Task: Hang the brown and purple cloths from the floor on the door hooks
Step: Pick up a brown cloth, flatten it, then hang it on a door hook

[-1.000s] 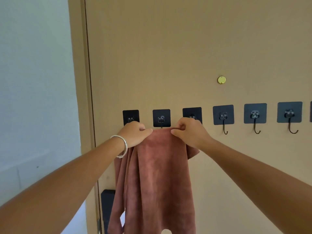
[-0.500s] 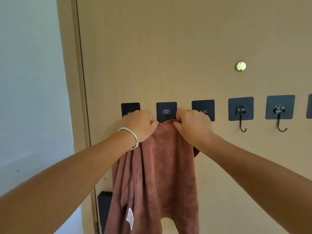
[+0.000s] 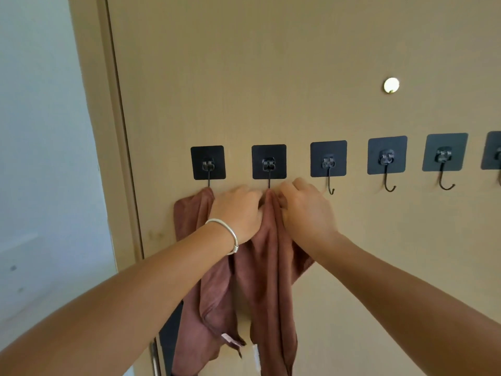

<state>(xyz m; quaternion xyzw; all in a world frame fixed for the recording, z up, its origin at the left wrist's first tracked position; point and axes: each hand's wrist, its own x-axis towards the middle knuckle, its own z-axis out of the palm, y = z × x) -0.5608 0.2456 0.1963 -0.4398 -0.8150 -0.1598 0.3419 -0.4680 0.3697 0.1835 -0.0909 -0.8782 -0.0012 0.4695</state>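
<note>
A brown cloth (image 3: 267, 267) hangs against the tan door (image 3: 271, 77) from the two leftmost black hooks. One corner sits on the first hook (image 3: 208, 162), and a bunched fold sits under the second hook (image 3: 269, 162). My left hand (image 3: 237, 210), with a silver bangle on its wrist, grips the cloth just left of that fold. On the fold's right side my right hand (image 3: 305, 210) pinches the cloth. The purple cloth is out of view.
Bare hooks (image 3: 328, 158) (image 3: 387, 155) (image 3: 444, 152) continue to the right along the door. A round brass peephole (image 3: 391, 84) sits above them. The door frame (image 3: 108, 131) and a pale wall (image 3: 40, 131) lie at left. A dark door handle plate (image 3: 169, 335) shows below.
The cloth's left corner now hangs on the first hook and the middle fold is at the second hook. Both hands have dropped slightly and closed in on that fold.
</note>
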